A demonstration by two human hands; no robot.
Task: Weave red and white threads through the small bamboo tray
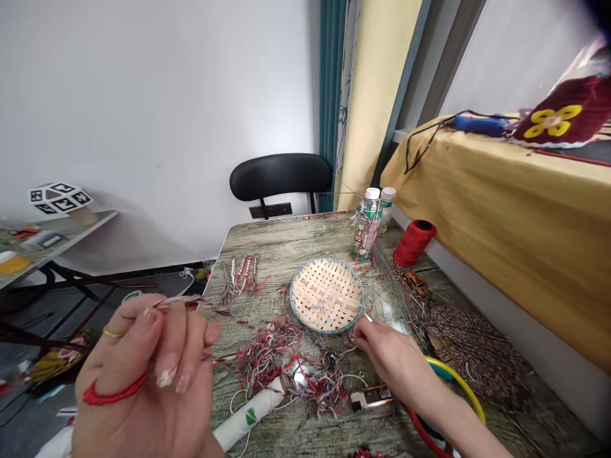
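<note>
My left hand (147, 375) is raised close to the camera at the left, palm up. Thumb and index finger pinch a bundle of red, white and grey cord (195, 300), whose ends stick out to the right. A red cord loop (117, 395) lies round the thumb. My right hand (382, 343) is low over the table beside the rim of a shallow woven bamboo basket (327, 296). Its fingers are closed; a small pale tip shows at them, but what they hold is hidden. Small pale bits lie in the basket.
A tangle of threads (286, 356), a white tube (252, 413) and a lighter (371, 398) lie in front. Short braided cords (243, 273) sit at the left. Bottles (366, 226), a red thread spool (414, 243) and a bundle of cords (482, 350) line the right. A black chair (281, 177) stands behind.
</note>
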